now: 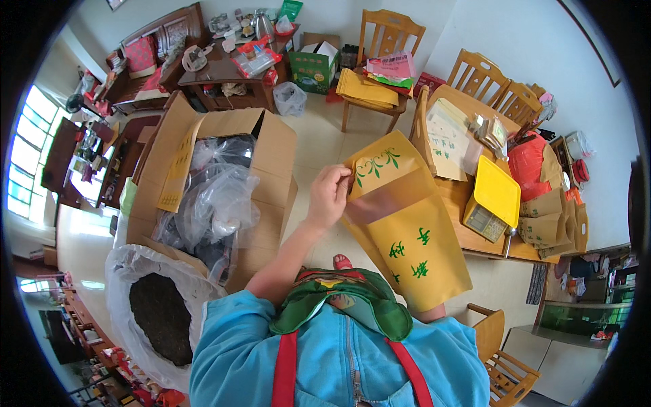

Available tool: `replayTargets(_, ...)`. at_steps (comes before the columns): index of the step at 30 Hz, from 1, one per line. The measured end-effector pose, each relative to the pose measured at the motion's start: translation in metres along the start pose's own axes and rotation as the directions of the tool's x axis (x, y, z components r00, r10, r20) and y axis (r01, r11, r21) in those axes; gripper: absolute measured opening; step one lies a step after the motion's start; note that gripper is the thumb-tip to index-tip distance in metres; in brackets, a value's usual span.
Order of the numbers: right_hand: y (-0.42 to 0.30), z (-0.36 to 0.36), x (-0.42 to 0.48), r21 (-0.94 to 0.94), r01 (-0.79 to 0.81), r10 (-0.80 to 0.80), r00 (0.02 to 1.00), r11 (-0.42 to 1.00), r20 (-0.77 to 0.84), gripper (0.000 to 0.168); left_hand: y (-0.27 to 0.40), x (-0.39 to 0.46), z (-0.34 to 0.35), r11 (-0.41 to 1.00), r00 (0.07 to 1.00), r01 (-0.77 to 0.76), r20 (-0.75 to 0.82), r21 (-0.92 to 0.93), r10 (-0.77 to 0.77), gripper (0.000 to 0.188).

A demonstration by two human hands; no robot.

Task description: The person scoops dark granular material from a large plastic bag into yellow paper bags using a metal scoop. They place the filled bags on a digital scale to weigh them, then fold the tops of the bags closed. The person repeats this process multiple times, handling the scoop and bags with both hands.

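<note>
My left hand (329,196) pinches the upper left edge of a yellow-brown kraft paper pouch (447,249) between thumb and fingers. Green printed writing and a leaf pattern mark the pouch, and a see-through window band (394,198) crosses it. It hangs tilted in front of my body on the right. Only a bit of my right forearm shows beneath the pouch's lower edge; the hand itself is hidden by the pouch. To the left of my left hand stands an open cardboard box (272,157) holding clear plastic bags (224,193). Another printed kraft pouch (179,175) leans over its left flap.
A white plastic sack (119,285) of dark loose leaves (160,318) stands at the lower left. On the wooden table (450,196) at right are a scale with a yellow tray (494,185) and several upright kraft bags (544,226). A chair (391,30) bears stacked yellow pouches (366,90).
</note>
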State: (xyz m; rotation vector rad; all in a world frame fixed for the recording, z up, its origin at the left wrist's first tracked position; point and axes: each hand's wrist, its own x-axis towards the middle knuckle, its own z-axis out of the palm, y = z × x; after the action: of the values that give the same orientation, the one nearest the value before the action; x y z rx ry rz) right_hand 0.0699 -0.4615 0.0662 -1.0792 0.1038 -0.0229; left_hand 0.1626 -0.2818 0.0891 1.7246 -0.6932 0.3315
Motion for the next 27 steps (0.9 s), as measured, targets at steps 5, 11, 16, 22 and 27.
replayTargets(5,0.0,-0.006,-0.016,-0.135,-0.036,0.04,0.999,0.99,0.025,0.031,-0.018,0.01,-0.028,0.843,0.862,0.454,0.381,-0.29,-0.333,0.006)
replayTargets(11,-0.01,-0.017,-0.036,-0.55,-0.026,0.092,0.991,0.834,0.093,0.031,-0.018,0.022,-0.076,0.516,0.662,0.722,0.676,-0.46,-0.323,0.027)
replayTargets(16,-0.002,-0.017,-0.024,-0.844,0.052,0.119,0.983,0.533,0.136,0.031,-0.042,0.006,-0.065,0.303,0.697,0.715,0.677,-0.63,-0.236,0.024)
replayTargets(22,0.037,-0.015,0.007,-0.969,0.126,0.199,0.965,0.213,0.17,0.031,-0.021,-0.004,-0.042,0.353,0.577,0.817,0.642,-0.457,-0.504,0.017)
replayTargets(27,0.065,-0.017,0.027,-0.986,0.16,0.272,0.948,0.051,0.168,0.031,-0.04,-0.019,-0.026,0.276,0.648,0.761,0.717,-0.588,-0.257,0.024)
